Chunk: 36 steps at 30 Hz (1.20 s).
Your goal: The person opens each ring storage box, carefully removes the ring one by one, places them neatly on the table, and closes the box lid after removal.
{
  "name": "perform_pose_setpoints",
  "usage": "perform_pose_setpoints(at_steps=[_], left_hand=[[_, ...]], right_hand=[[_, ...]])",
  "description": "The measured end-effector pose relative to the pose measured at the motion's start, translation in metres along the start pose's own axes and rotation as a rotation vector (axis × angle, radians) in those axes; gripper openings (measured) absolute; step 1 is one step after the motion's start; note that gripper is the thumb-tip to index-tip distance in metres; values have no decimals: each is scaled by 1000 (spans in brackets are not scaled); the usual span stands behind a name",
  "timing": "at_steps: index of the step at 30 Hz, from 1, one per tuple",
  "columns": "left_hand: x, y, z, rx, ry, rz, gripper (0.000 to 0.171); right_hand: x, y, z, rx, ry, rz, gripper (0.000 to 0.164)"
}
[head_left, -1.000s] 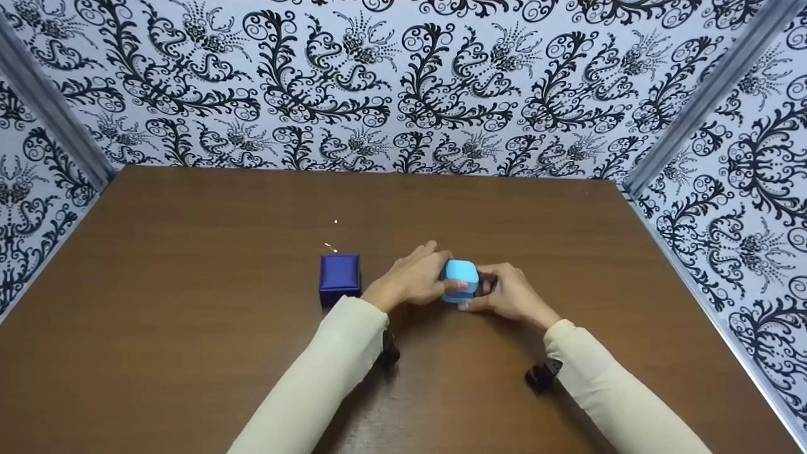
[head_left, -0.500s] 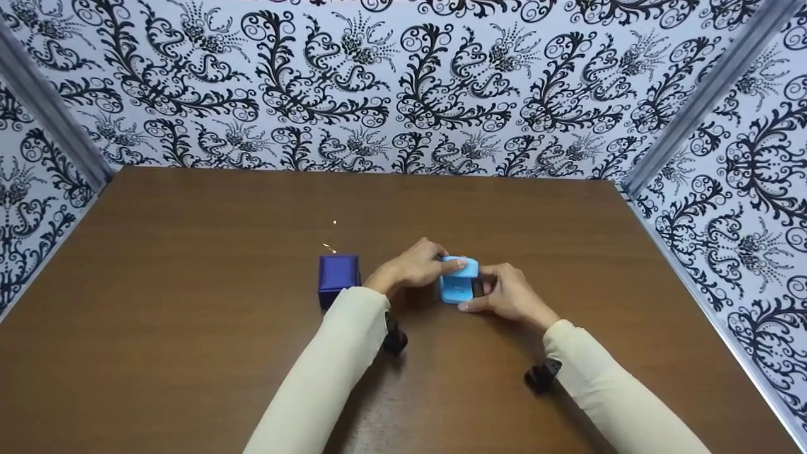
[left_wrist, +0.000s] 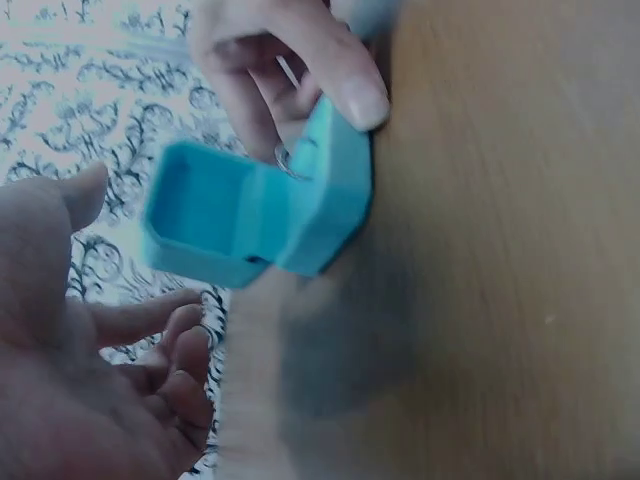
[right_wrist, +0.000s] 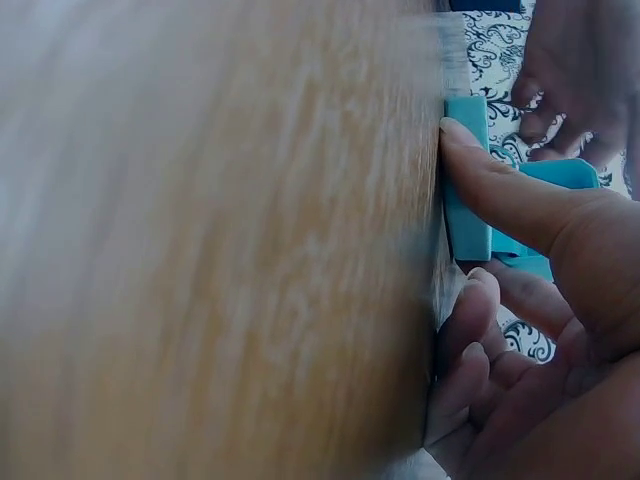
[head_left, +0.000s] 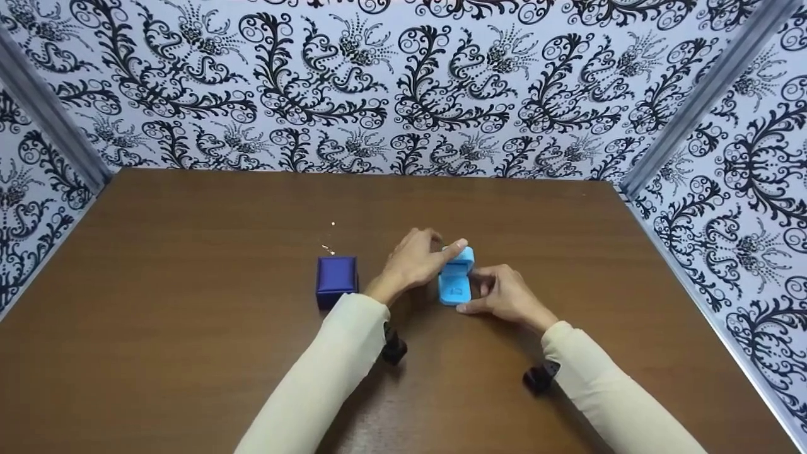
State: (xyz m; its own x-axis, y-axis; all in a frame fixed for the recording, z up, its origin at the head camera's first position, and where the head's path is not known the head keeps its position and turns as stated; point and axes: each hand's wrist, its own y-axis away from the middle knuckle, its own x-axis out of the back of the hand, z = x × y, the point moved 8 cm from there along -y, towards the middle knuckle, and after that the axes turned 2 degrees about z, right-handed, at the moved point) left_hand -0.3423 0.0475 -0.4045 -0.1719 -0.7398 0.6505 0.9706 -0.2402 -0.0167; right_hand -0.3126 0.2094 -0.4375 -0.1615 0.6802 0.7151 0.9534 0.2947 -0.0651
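A light blue ring box [head_left: 455, 291] stands on the table with its lid raised. Inside its base sits a thin ring [left_wrist: 284, 158], upright in the slot. My right hand [head_left: 509, 295] holds the base from the right, thumb along the front side and fingers behind, as the right wrist view shows. My left hand [head_left: 413, 260] is at the left of the lid; in the left wrist view its thumb [left_wrist: 85, 198] and loosely bent fingers are apart from the box.
A dark blue box [head_left: 336, 275], closed, stands left of my left forearm. Just behind it lie a small gold chain-like piece [head_left: 328, 250] and a tiny bright bit [head_left: 333, 224]. Patterned walls [head_left: 403, 82] border the brown table [head_left: 189, 284].
The ring box's lid has gone from closed to fully raised, swung back by my left hand. That hand has now come away from it. My right hand has stayed at the base.
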Motion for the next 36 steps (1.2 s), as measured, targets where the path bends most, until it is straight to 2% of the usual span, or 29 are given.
perform_pose_setpoints(at_steps=[4, 7, 10, 13, 19, 21, 28, 36], left_hand=[[13, 13, 7, -55, 55, 86, 49], [17, 24, 10, -104, 83, 130, 33], [12, 34, 7, -117, 76, 133, 23], [2, 40, 2, -104, 46, 102, 17], [-22, 38, -2, -77, 11, 2, 11], [-27, 37, -2, -64, 11, -15, 10], [-31, 34, 1, -38, -30, 20, 6], [-32, 34, 0, -28, -45, 36, 4]], right_hand=[[-1, 0, 1, -12, -4, -9, 47], [-1, 0, 1, -23, -8, -18, 49], [0, 0, 2, -31, -7, -20, 52], [0, 0, 3, -43, -5, -20, 51], [-2, 0, 4, -56, -17, -28, 49], [-2, 1, 4, -52, -25, -31, 52], [-2, -1, 2, -48, -32, -31, 41], [-4, 0, 3, -39, -40, -36, 42]])
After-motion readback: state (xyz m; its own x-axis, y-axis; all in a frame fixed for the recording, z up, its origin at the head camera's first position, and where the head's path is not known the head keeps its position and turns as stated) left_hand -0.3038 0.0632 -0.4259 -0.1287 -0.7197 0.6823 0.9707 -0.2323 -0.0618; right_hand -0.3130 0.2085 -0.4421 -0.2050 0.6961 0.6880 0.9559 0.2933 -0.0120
